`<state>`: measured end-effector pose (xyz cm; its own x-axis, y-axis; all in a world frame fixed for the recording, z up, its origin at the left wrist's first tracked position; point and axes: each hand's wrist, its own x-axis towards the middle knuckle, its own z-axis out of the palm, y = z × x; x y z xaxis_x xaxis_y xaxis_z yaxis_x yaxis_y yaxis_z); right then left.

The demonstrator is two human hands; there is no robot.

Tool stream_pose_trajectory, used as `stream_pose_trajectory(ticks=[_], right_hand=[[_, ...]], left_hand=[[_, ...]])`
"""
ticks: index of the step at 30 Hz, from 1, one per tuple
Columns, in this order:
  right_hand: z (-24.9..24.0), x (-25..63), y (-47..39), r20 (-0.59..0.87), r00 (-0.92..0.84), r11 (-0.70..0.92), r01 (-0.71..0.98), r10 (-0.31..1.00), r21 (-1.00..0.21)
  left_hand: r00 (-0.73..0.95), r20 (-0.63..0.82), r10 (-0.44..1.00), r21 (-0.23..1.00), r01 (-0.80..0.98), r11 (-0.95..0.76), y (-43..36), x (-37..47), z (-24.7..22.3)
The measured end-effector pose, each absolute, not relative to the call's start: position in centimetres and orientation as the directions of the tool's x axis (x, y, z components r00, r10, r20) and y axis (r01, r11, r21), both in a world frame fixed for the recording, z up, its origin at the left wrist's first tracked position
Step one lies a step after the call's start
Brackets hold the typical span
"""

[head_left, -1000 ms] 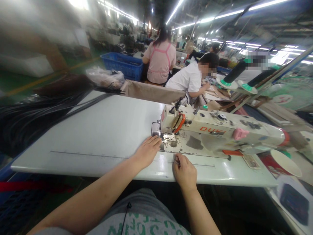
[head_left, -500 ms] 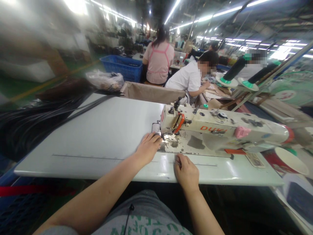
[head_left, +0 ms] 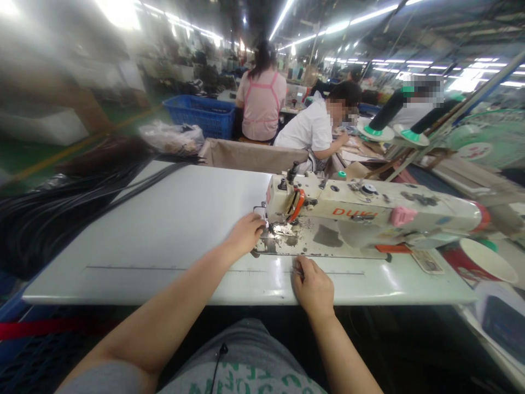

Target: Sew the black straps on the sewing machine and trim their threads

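The industrial sewing machine [head_left: 353, 210] stands on a pale table with a ruled scale along its front. My left hand [head_left: 245, 232] is by the needle end of the machine, its fingertips bent and drawn together beside the presser foot. Whatever may be between those fingertips is too small to make out. In front of the machine bed, my right hand [head_left: 315, 289] rests on the table with its fingers curled in. Its palm side is hidden, so I cannot see what it may hold. The worn metal bed plate [head_left: 324, 238] shows between the hands and the machine arm.
Long black strips [head_left: 61, 210] hang over the table's left end. Dark thread cones [head_left: 383, 115] stand at the back right. A fabric-lined bin [head_left: 254, 156] and a blue crate [head_left: 200, 117] are behind the table, near two seated co-workers. A round tub [head_left: 490, 260] sits far right.
My left hand has drawn slightly back to the left, and its fingers, stretched flat before, are now bent together near the needle. My right hand stays in place. The view has shifted slightly.
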<state>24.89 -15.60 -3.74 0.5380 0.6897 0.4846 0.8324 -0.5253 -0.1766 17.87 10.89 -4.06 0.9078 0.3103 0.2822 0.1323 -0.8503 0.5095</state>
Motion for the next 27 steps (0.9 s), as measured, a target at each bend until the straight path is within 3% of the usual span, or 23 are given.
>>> stream_pose_trajectory(ticks=[10, 27], right_hand=[[-3.6, 24.9, -15.7, 0.471, 0.556, -0.542, 0.821, 0.685, -0.18], [-3.8, 24.8, -15.8, 0.467, 0.559, -0.537, 0.821, 0.685, -0.194]], left_hand=[[0.934, 0.307, 0.185, 0.466, 0.022, -0.885, 13.1, 22.4, -3.7], [0.94, 0.266, 0.213, 0.443, 0.077, -0.893, 13.3, 21.4, -3.2]])
